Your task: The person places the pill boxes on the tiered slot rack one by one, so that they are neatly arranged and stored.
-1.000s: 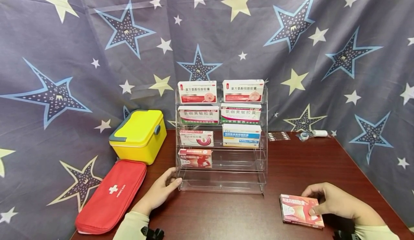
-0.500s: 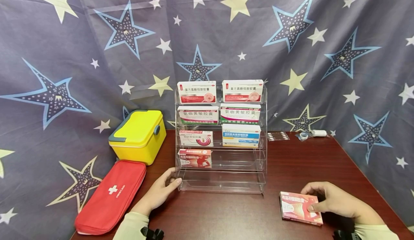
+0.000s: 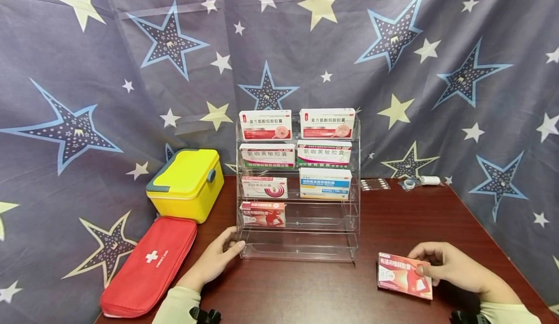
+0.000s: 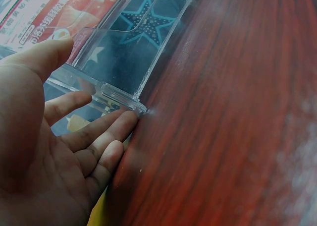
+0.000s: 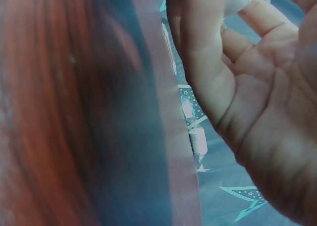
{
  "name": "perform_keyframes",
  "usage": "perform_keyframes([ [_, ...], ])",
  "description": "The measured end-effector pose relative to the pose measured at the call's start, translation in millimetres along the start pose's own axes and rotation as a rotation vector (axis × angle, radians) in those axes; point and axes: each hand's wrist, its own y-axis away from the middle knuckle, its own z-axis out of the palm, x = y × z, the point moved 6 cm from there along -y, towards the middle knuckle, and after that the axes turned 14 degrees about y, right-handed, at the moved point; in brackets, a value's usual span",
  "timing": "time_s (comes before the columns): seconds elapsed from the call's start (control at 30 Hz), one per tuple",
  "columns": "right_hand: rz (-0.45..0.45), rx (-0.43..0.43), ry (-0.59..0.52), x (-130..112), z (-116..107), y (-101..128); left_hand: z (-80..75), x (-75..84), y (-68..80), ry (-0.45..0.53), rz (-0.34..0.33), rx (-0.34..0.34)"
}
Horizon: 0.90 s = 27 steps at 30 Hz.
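Observation:
My right hand (image 3: pixel 454 268) pinches a red-and-white medicine box (image 3: pixel 403 276) at its right end, low over the table's right side. The box is tilted with its printed front facing me. In the right wrist view the right hand (image 5: pixel 267 92) fills the right side, and what it holds is mostly out of frame. A clear tiered display rack (image 3: pixel 299 253) stands mid-table. My left hand (image 3: pixel 217 256) touches its lower left corner. Seen from the left wrist, relaxed fingers (image 4: pixel 106 137) rest against the rack's edge, the thumb extended by its front.
Several medicine boxes stand on the rack's upper tiers, including a blue-and-white one (image 3: pixel 325 184) and a red one (image 3: pixel 263 214). At left are a yellow case (image 3: pixel 188 183) and a red first-aid pouch (image 3: pixel 150 266). A blister pack (image 3: pixel 375 184) and a white roll (image 3: pixel 430 180) lie at the back right.
My right hand has moved the medicine box slightly upward in the view, away from me. My left hand and the rack have stayed in place.

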Motion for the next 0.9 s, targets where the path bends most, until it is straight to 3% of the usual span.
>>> perform_keyframes([
  [0.13, 0.025, 0.098, 0.089, -3, -5, 2, 0.0, -1.0, 0.6, -0.002, -0.001, -0.001],
  [0.3, 0.047, 0.317, 0.133, -10, -22, 9, 0.3, -0.8, 0.9, 0.000, -0.003, 0.001],
  [0.43, 0.068, 0.559, 0.199, -31, -47, 17, 1.9, -0.7, 0.3, 0.002, -0.004, -0.003],
  [0.53, 0.045, 0.676, 0.270, -59, -64, 16, 2.0, -1.5, -0.2, -0.002, -0.004, -0.002],
  [0.7, -0.060, 0.734, 0.309, -114, -78, -5, 0.9, 0.1, -0.1, -0.004, -0.003, 0.002],
  [0.9, -0.178, 0.765, 0.306, -167, -74, -43, 0.7, 0.9, 0.5, 0.003, -0.004, 0.002],
])
